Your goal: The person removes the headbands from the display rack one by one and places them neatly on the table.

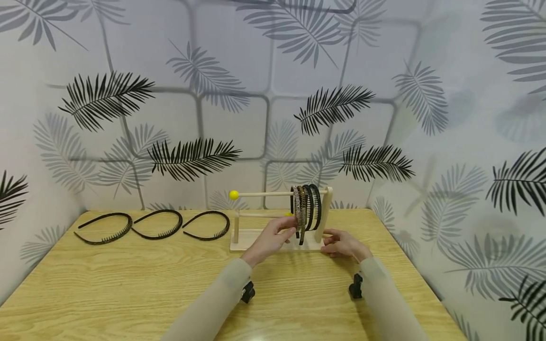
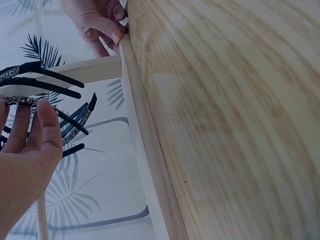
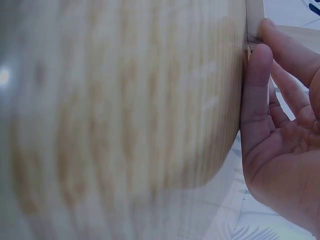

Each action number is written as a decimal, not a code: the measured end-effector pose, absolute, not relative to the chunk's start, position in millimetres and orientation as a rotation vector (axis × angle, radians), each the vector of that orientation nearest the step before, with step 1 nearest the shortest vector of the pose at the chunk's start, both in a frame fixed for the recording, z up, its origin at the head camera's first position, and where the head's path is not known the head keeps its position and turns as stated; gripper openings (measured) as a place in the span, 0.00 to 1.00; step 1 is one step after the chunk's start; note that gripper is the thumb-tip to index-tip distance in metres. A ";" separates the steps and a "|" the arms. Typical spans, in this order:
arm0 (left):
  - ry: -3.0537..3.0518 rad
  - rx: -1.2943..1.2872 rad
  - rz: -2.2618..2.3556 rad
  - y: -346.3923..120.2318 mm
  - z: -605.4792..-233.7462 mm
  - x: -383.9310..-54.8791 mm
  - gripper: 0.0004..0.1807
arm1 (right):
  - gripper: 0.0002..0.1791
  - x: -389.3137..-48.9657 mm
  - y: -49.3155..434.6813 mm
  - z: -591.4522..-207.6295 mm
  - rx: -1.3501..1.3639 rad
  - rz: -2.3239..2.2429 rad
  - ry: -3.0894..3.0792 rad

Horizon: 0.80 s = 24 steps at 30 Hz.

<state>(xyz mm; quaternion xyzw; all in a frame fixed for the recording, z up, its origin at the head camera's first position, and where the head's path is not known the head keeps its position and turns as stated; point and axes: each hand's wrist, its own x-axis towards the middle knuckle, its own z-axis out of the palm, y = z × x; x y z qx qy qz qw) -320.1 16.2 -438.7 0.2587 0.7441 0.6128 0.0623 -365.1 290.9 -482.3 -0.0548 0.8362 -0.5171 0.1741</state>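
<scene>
A wooden headband rack (image 1: 247,240) stands at the back of the table, with yellow balls on its rod ends. Several dark headbands (image 1: 316,208) hang on the right part of its upper rod. Among them is a glittery headband (image 1: 297,208), which my left hand (image 1: 271,238) pinches by its lower front. In the left wrist view, the fingers (image 2: 50,125) meet the sparkly band (image 2: 20,101). At the rack's right end my right hand (image 1: 344,244) grips the corner of the base. The right wrist view shows the thumb and a finger at the base edge (image 3: 255,20).
Left of the rack, a row of black toothed headbands lies flat: one at the far left (image 1: 106,239), one in the middle (image 1: 159,236), one nearest the rack (image 1: 204,238). The wood-grain table (image 1: 141,293) meets leaf-patterned walls (image 1: 239,128) at the back and right.
</scene>
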 end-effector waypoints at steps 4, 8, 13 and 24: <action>2.251 0.768 1.845 12.5 -439.5 -320.4 0.24 | 0.41 -366.3 291.1 -483.8 -0.145 -1.476 2.365; 2.299 0.758 1.829 10.3 -439.3 -320.6 0.25 | 0.41 -366.4 290.4 -484.4 -0.137 -1.482 2.357; 2.358 0.790 1.854 8.9 -438.4 -319.7 0.20 | 0.42 -365.3 290.3 -483.3 -0.153 -1.466 2.369; 2.536 0.757 1.913 8.3 -436.5 -313.3 0.13 | 0.41 -362.7 290.0 -480.6 -0.167 -1.488 2.358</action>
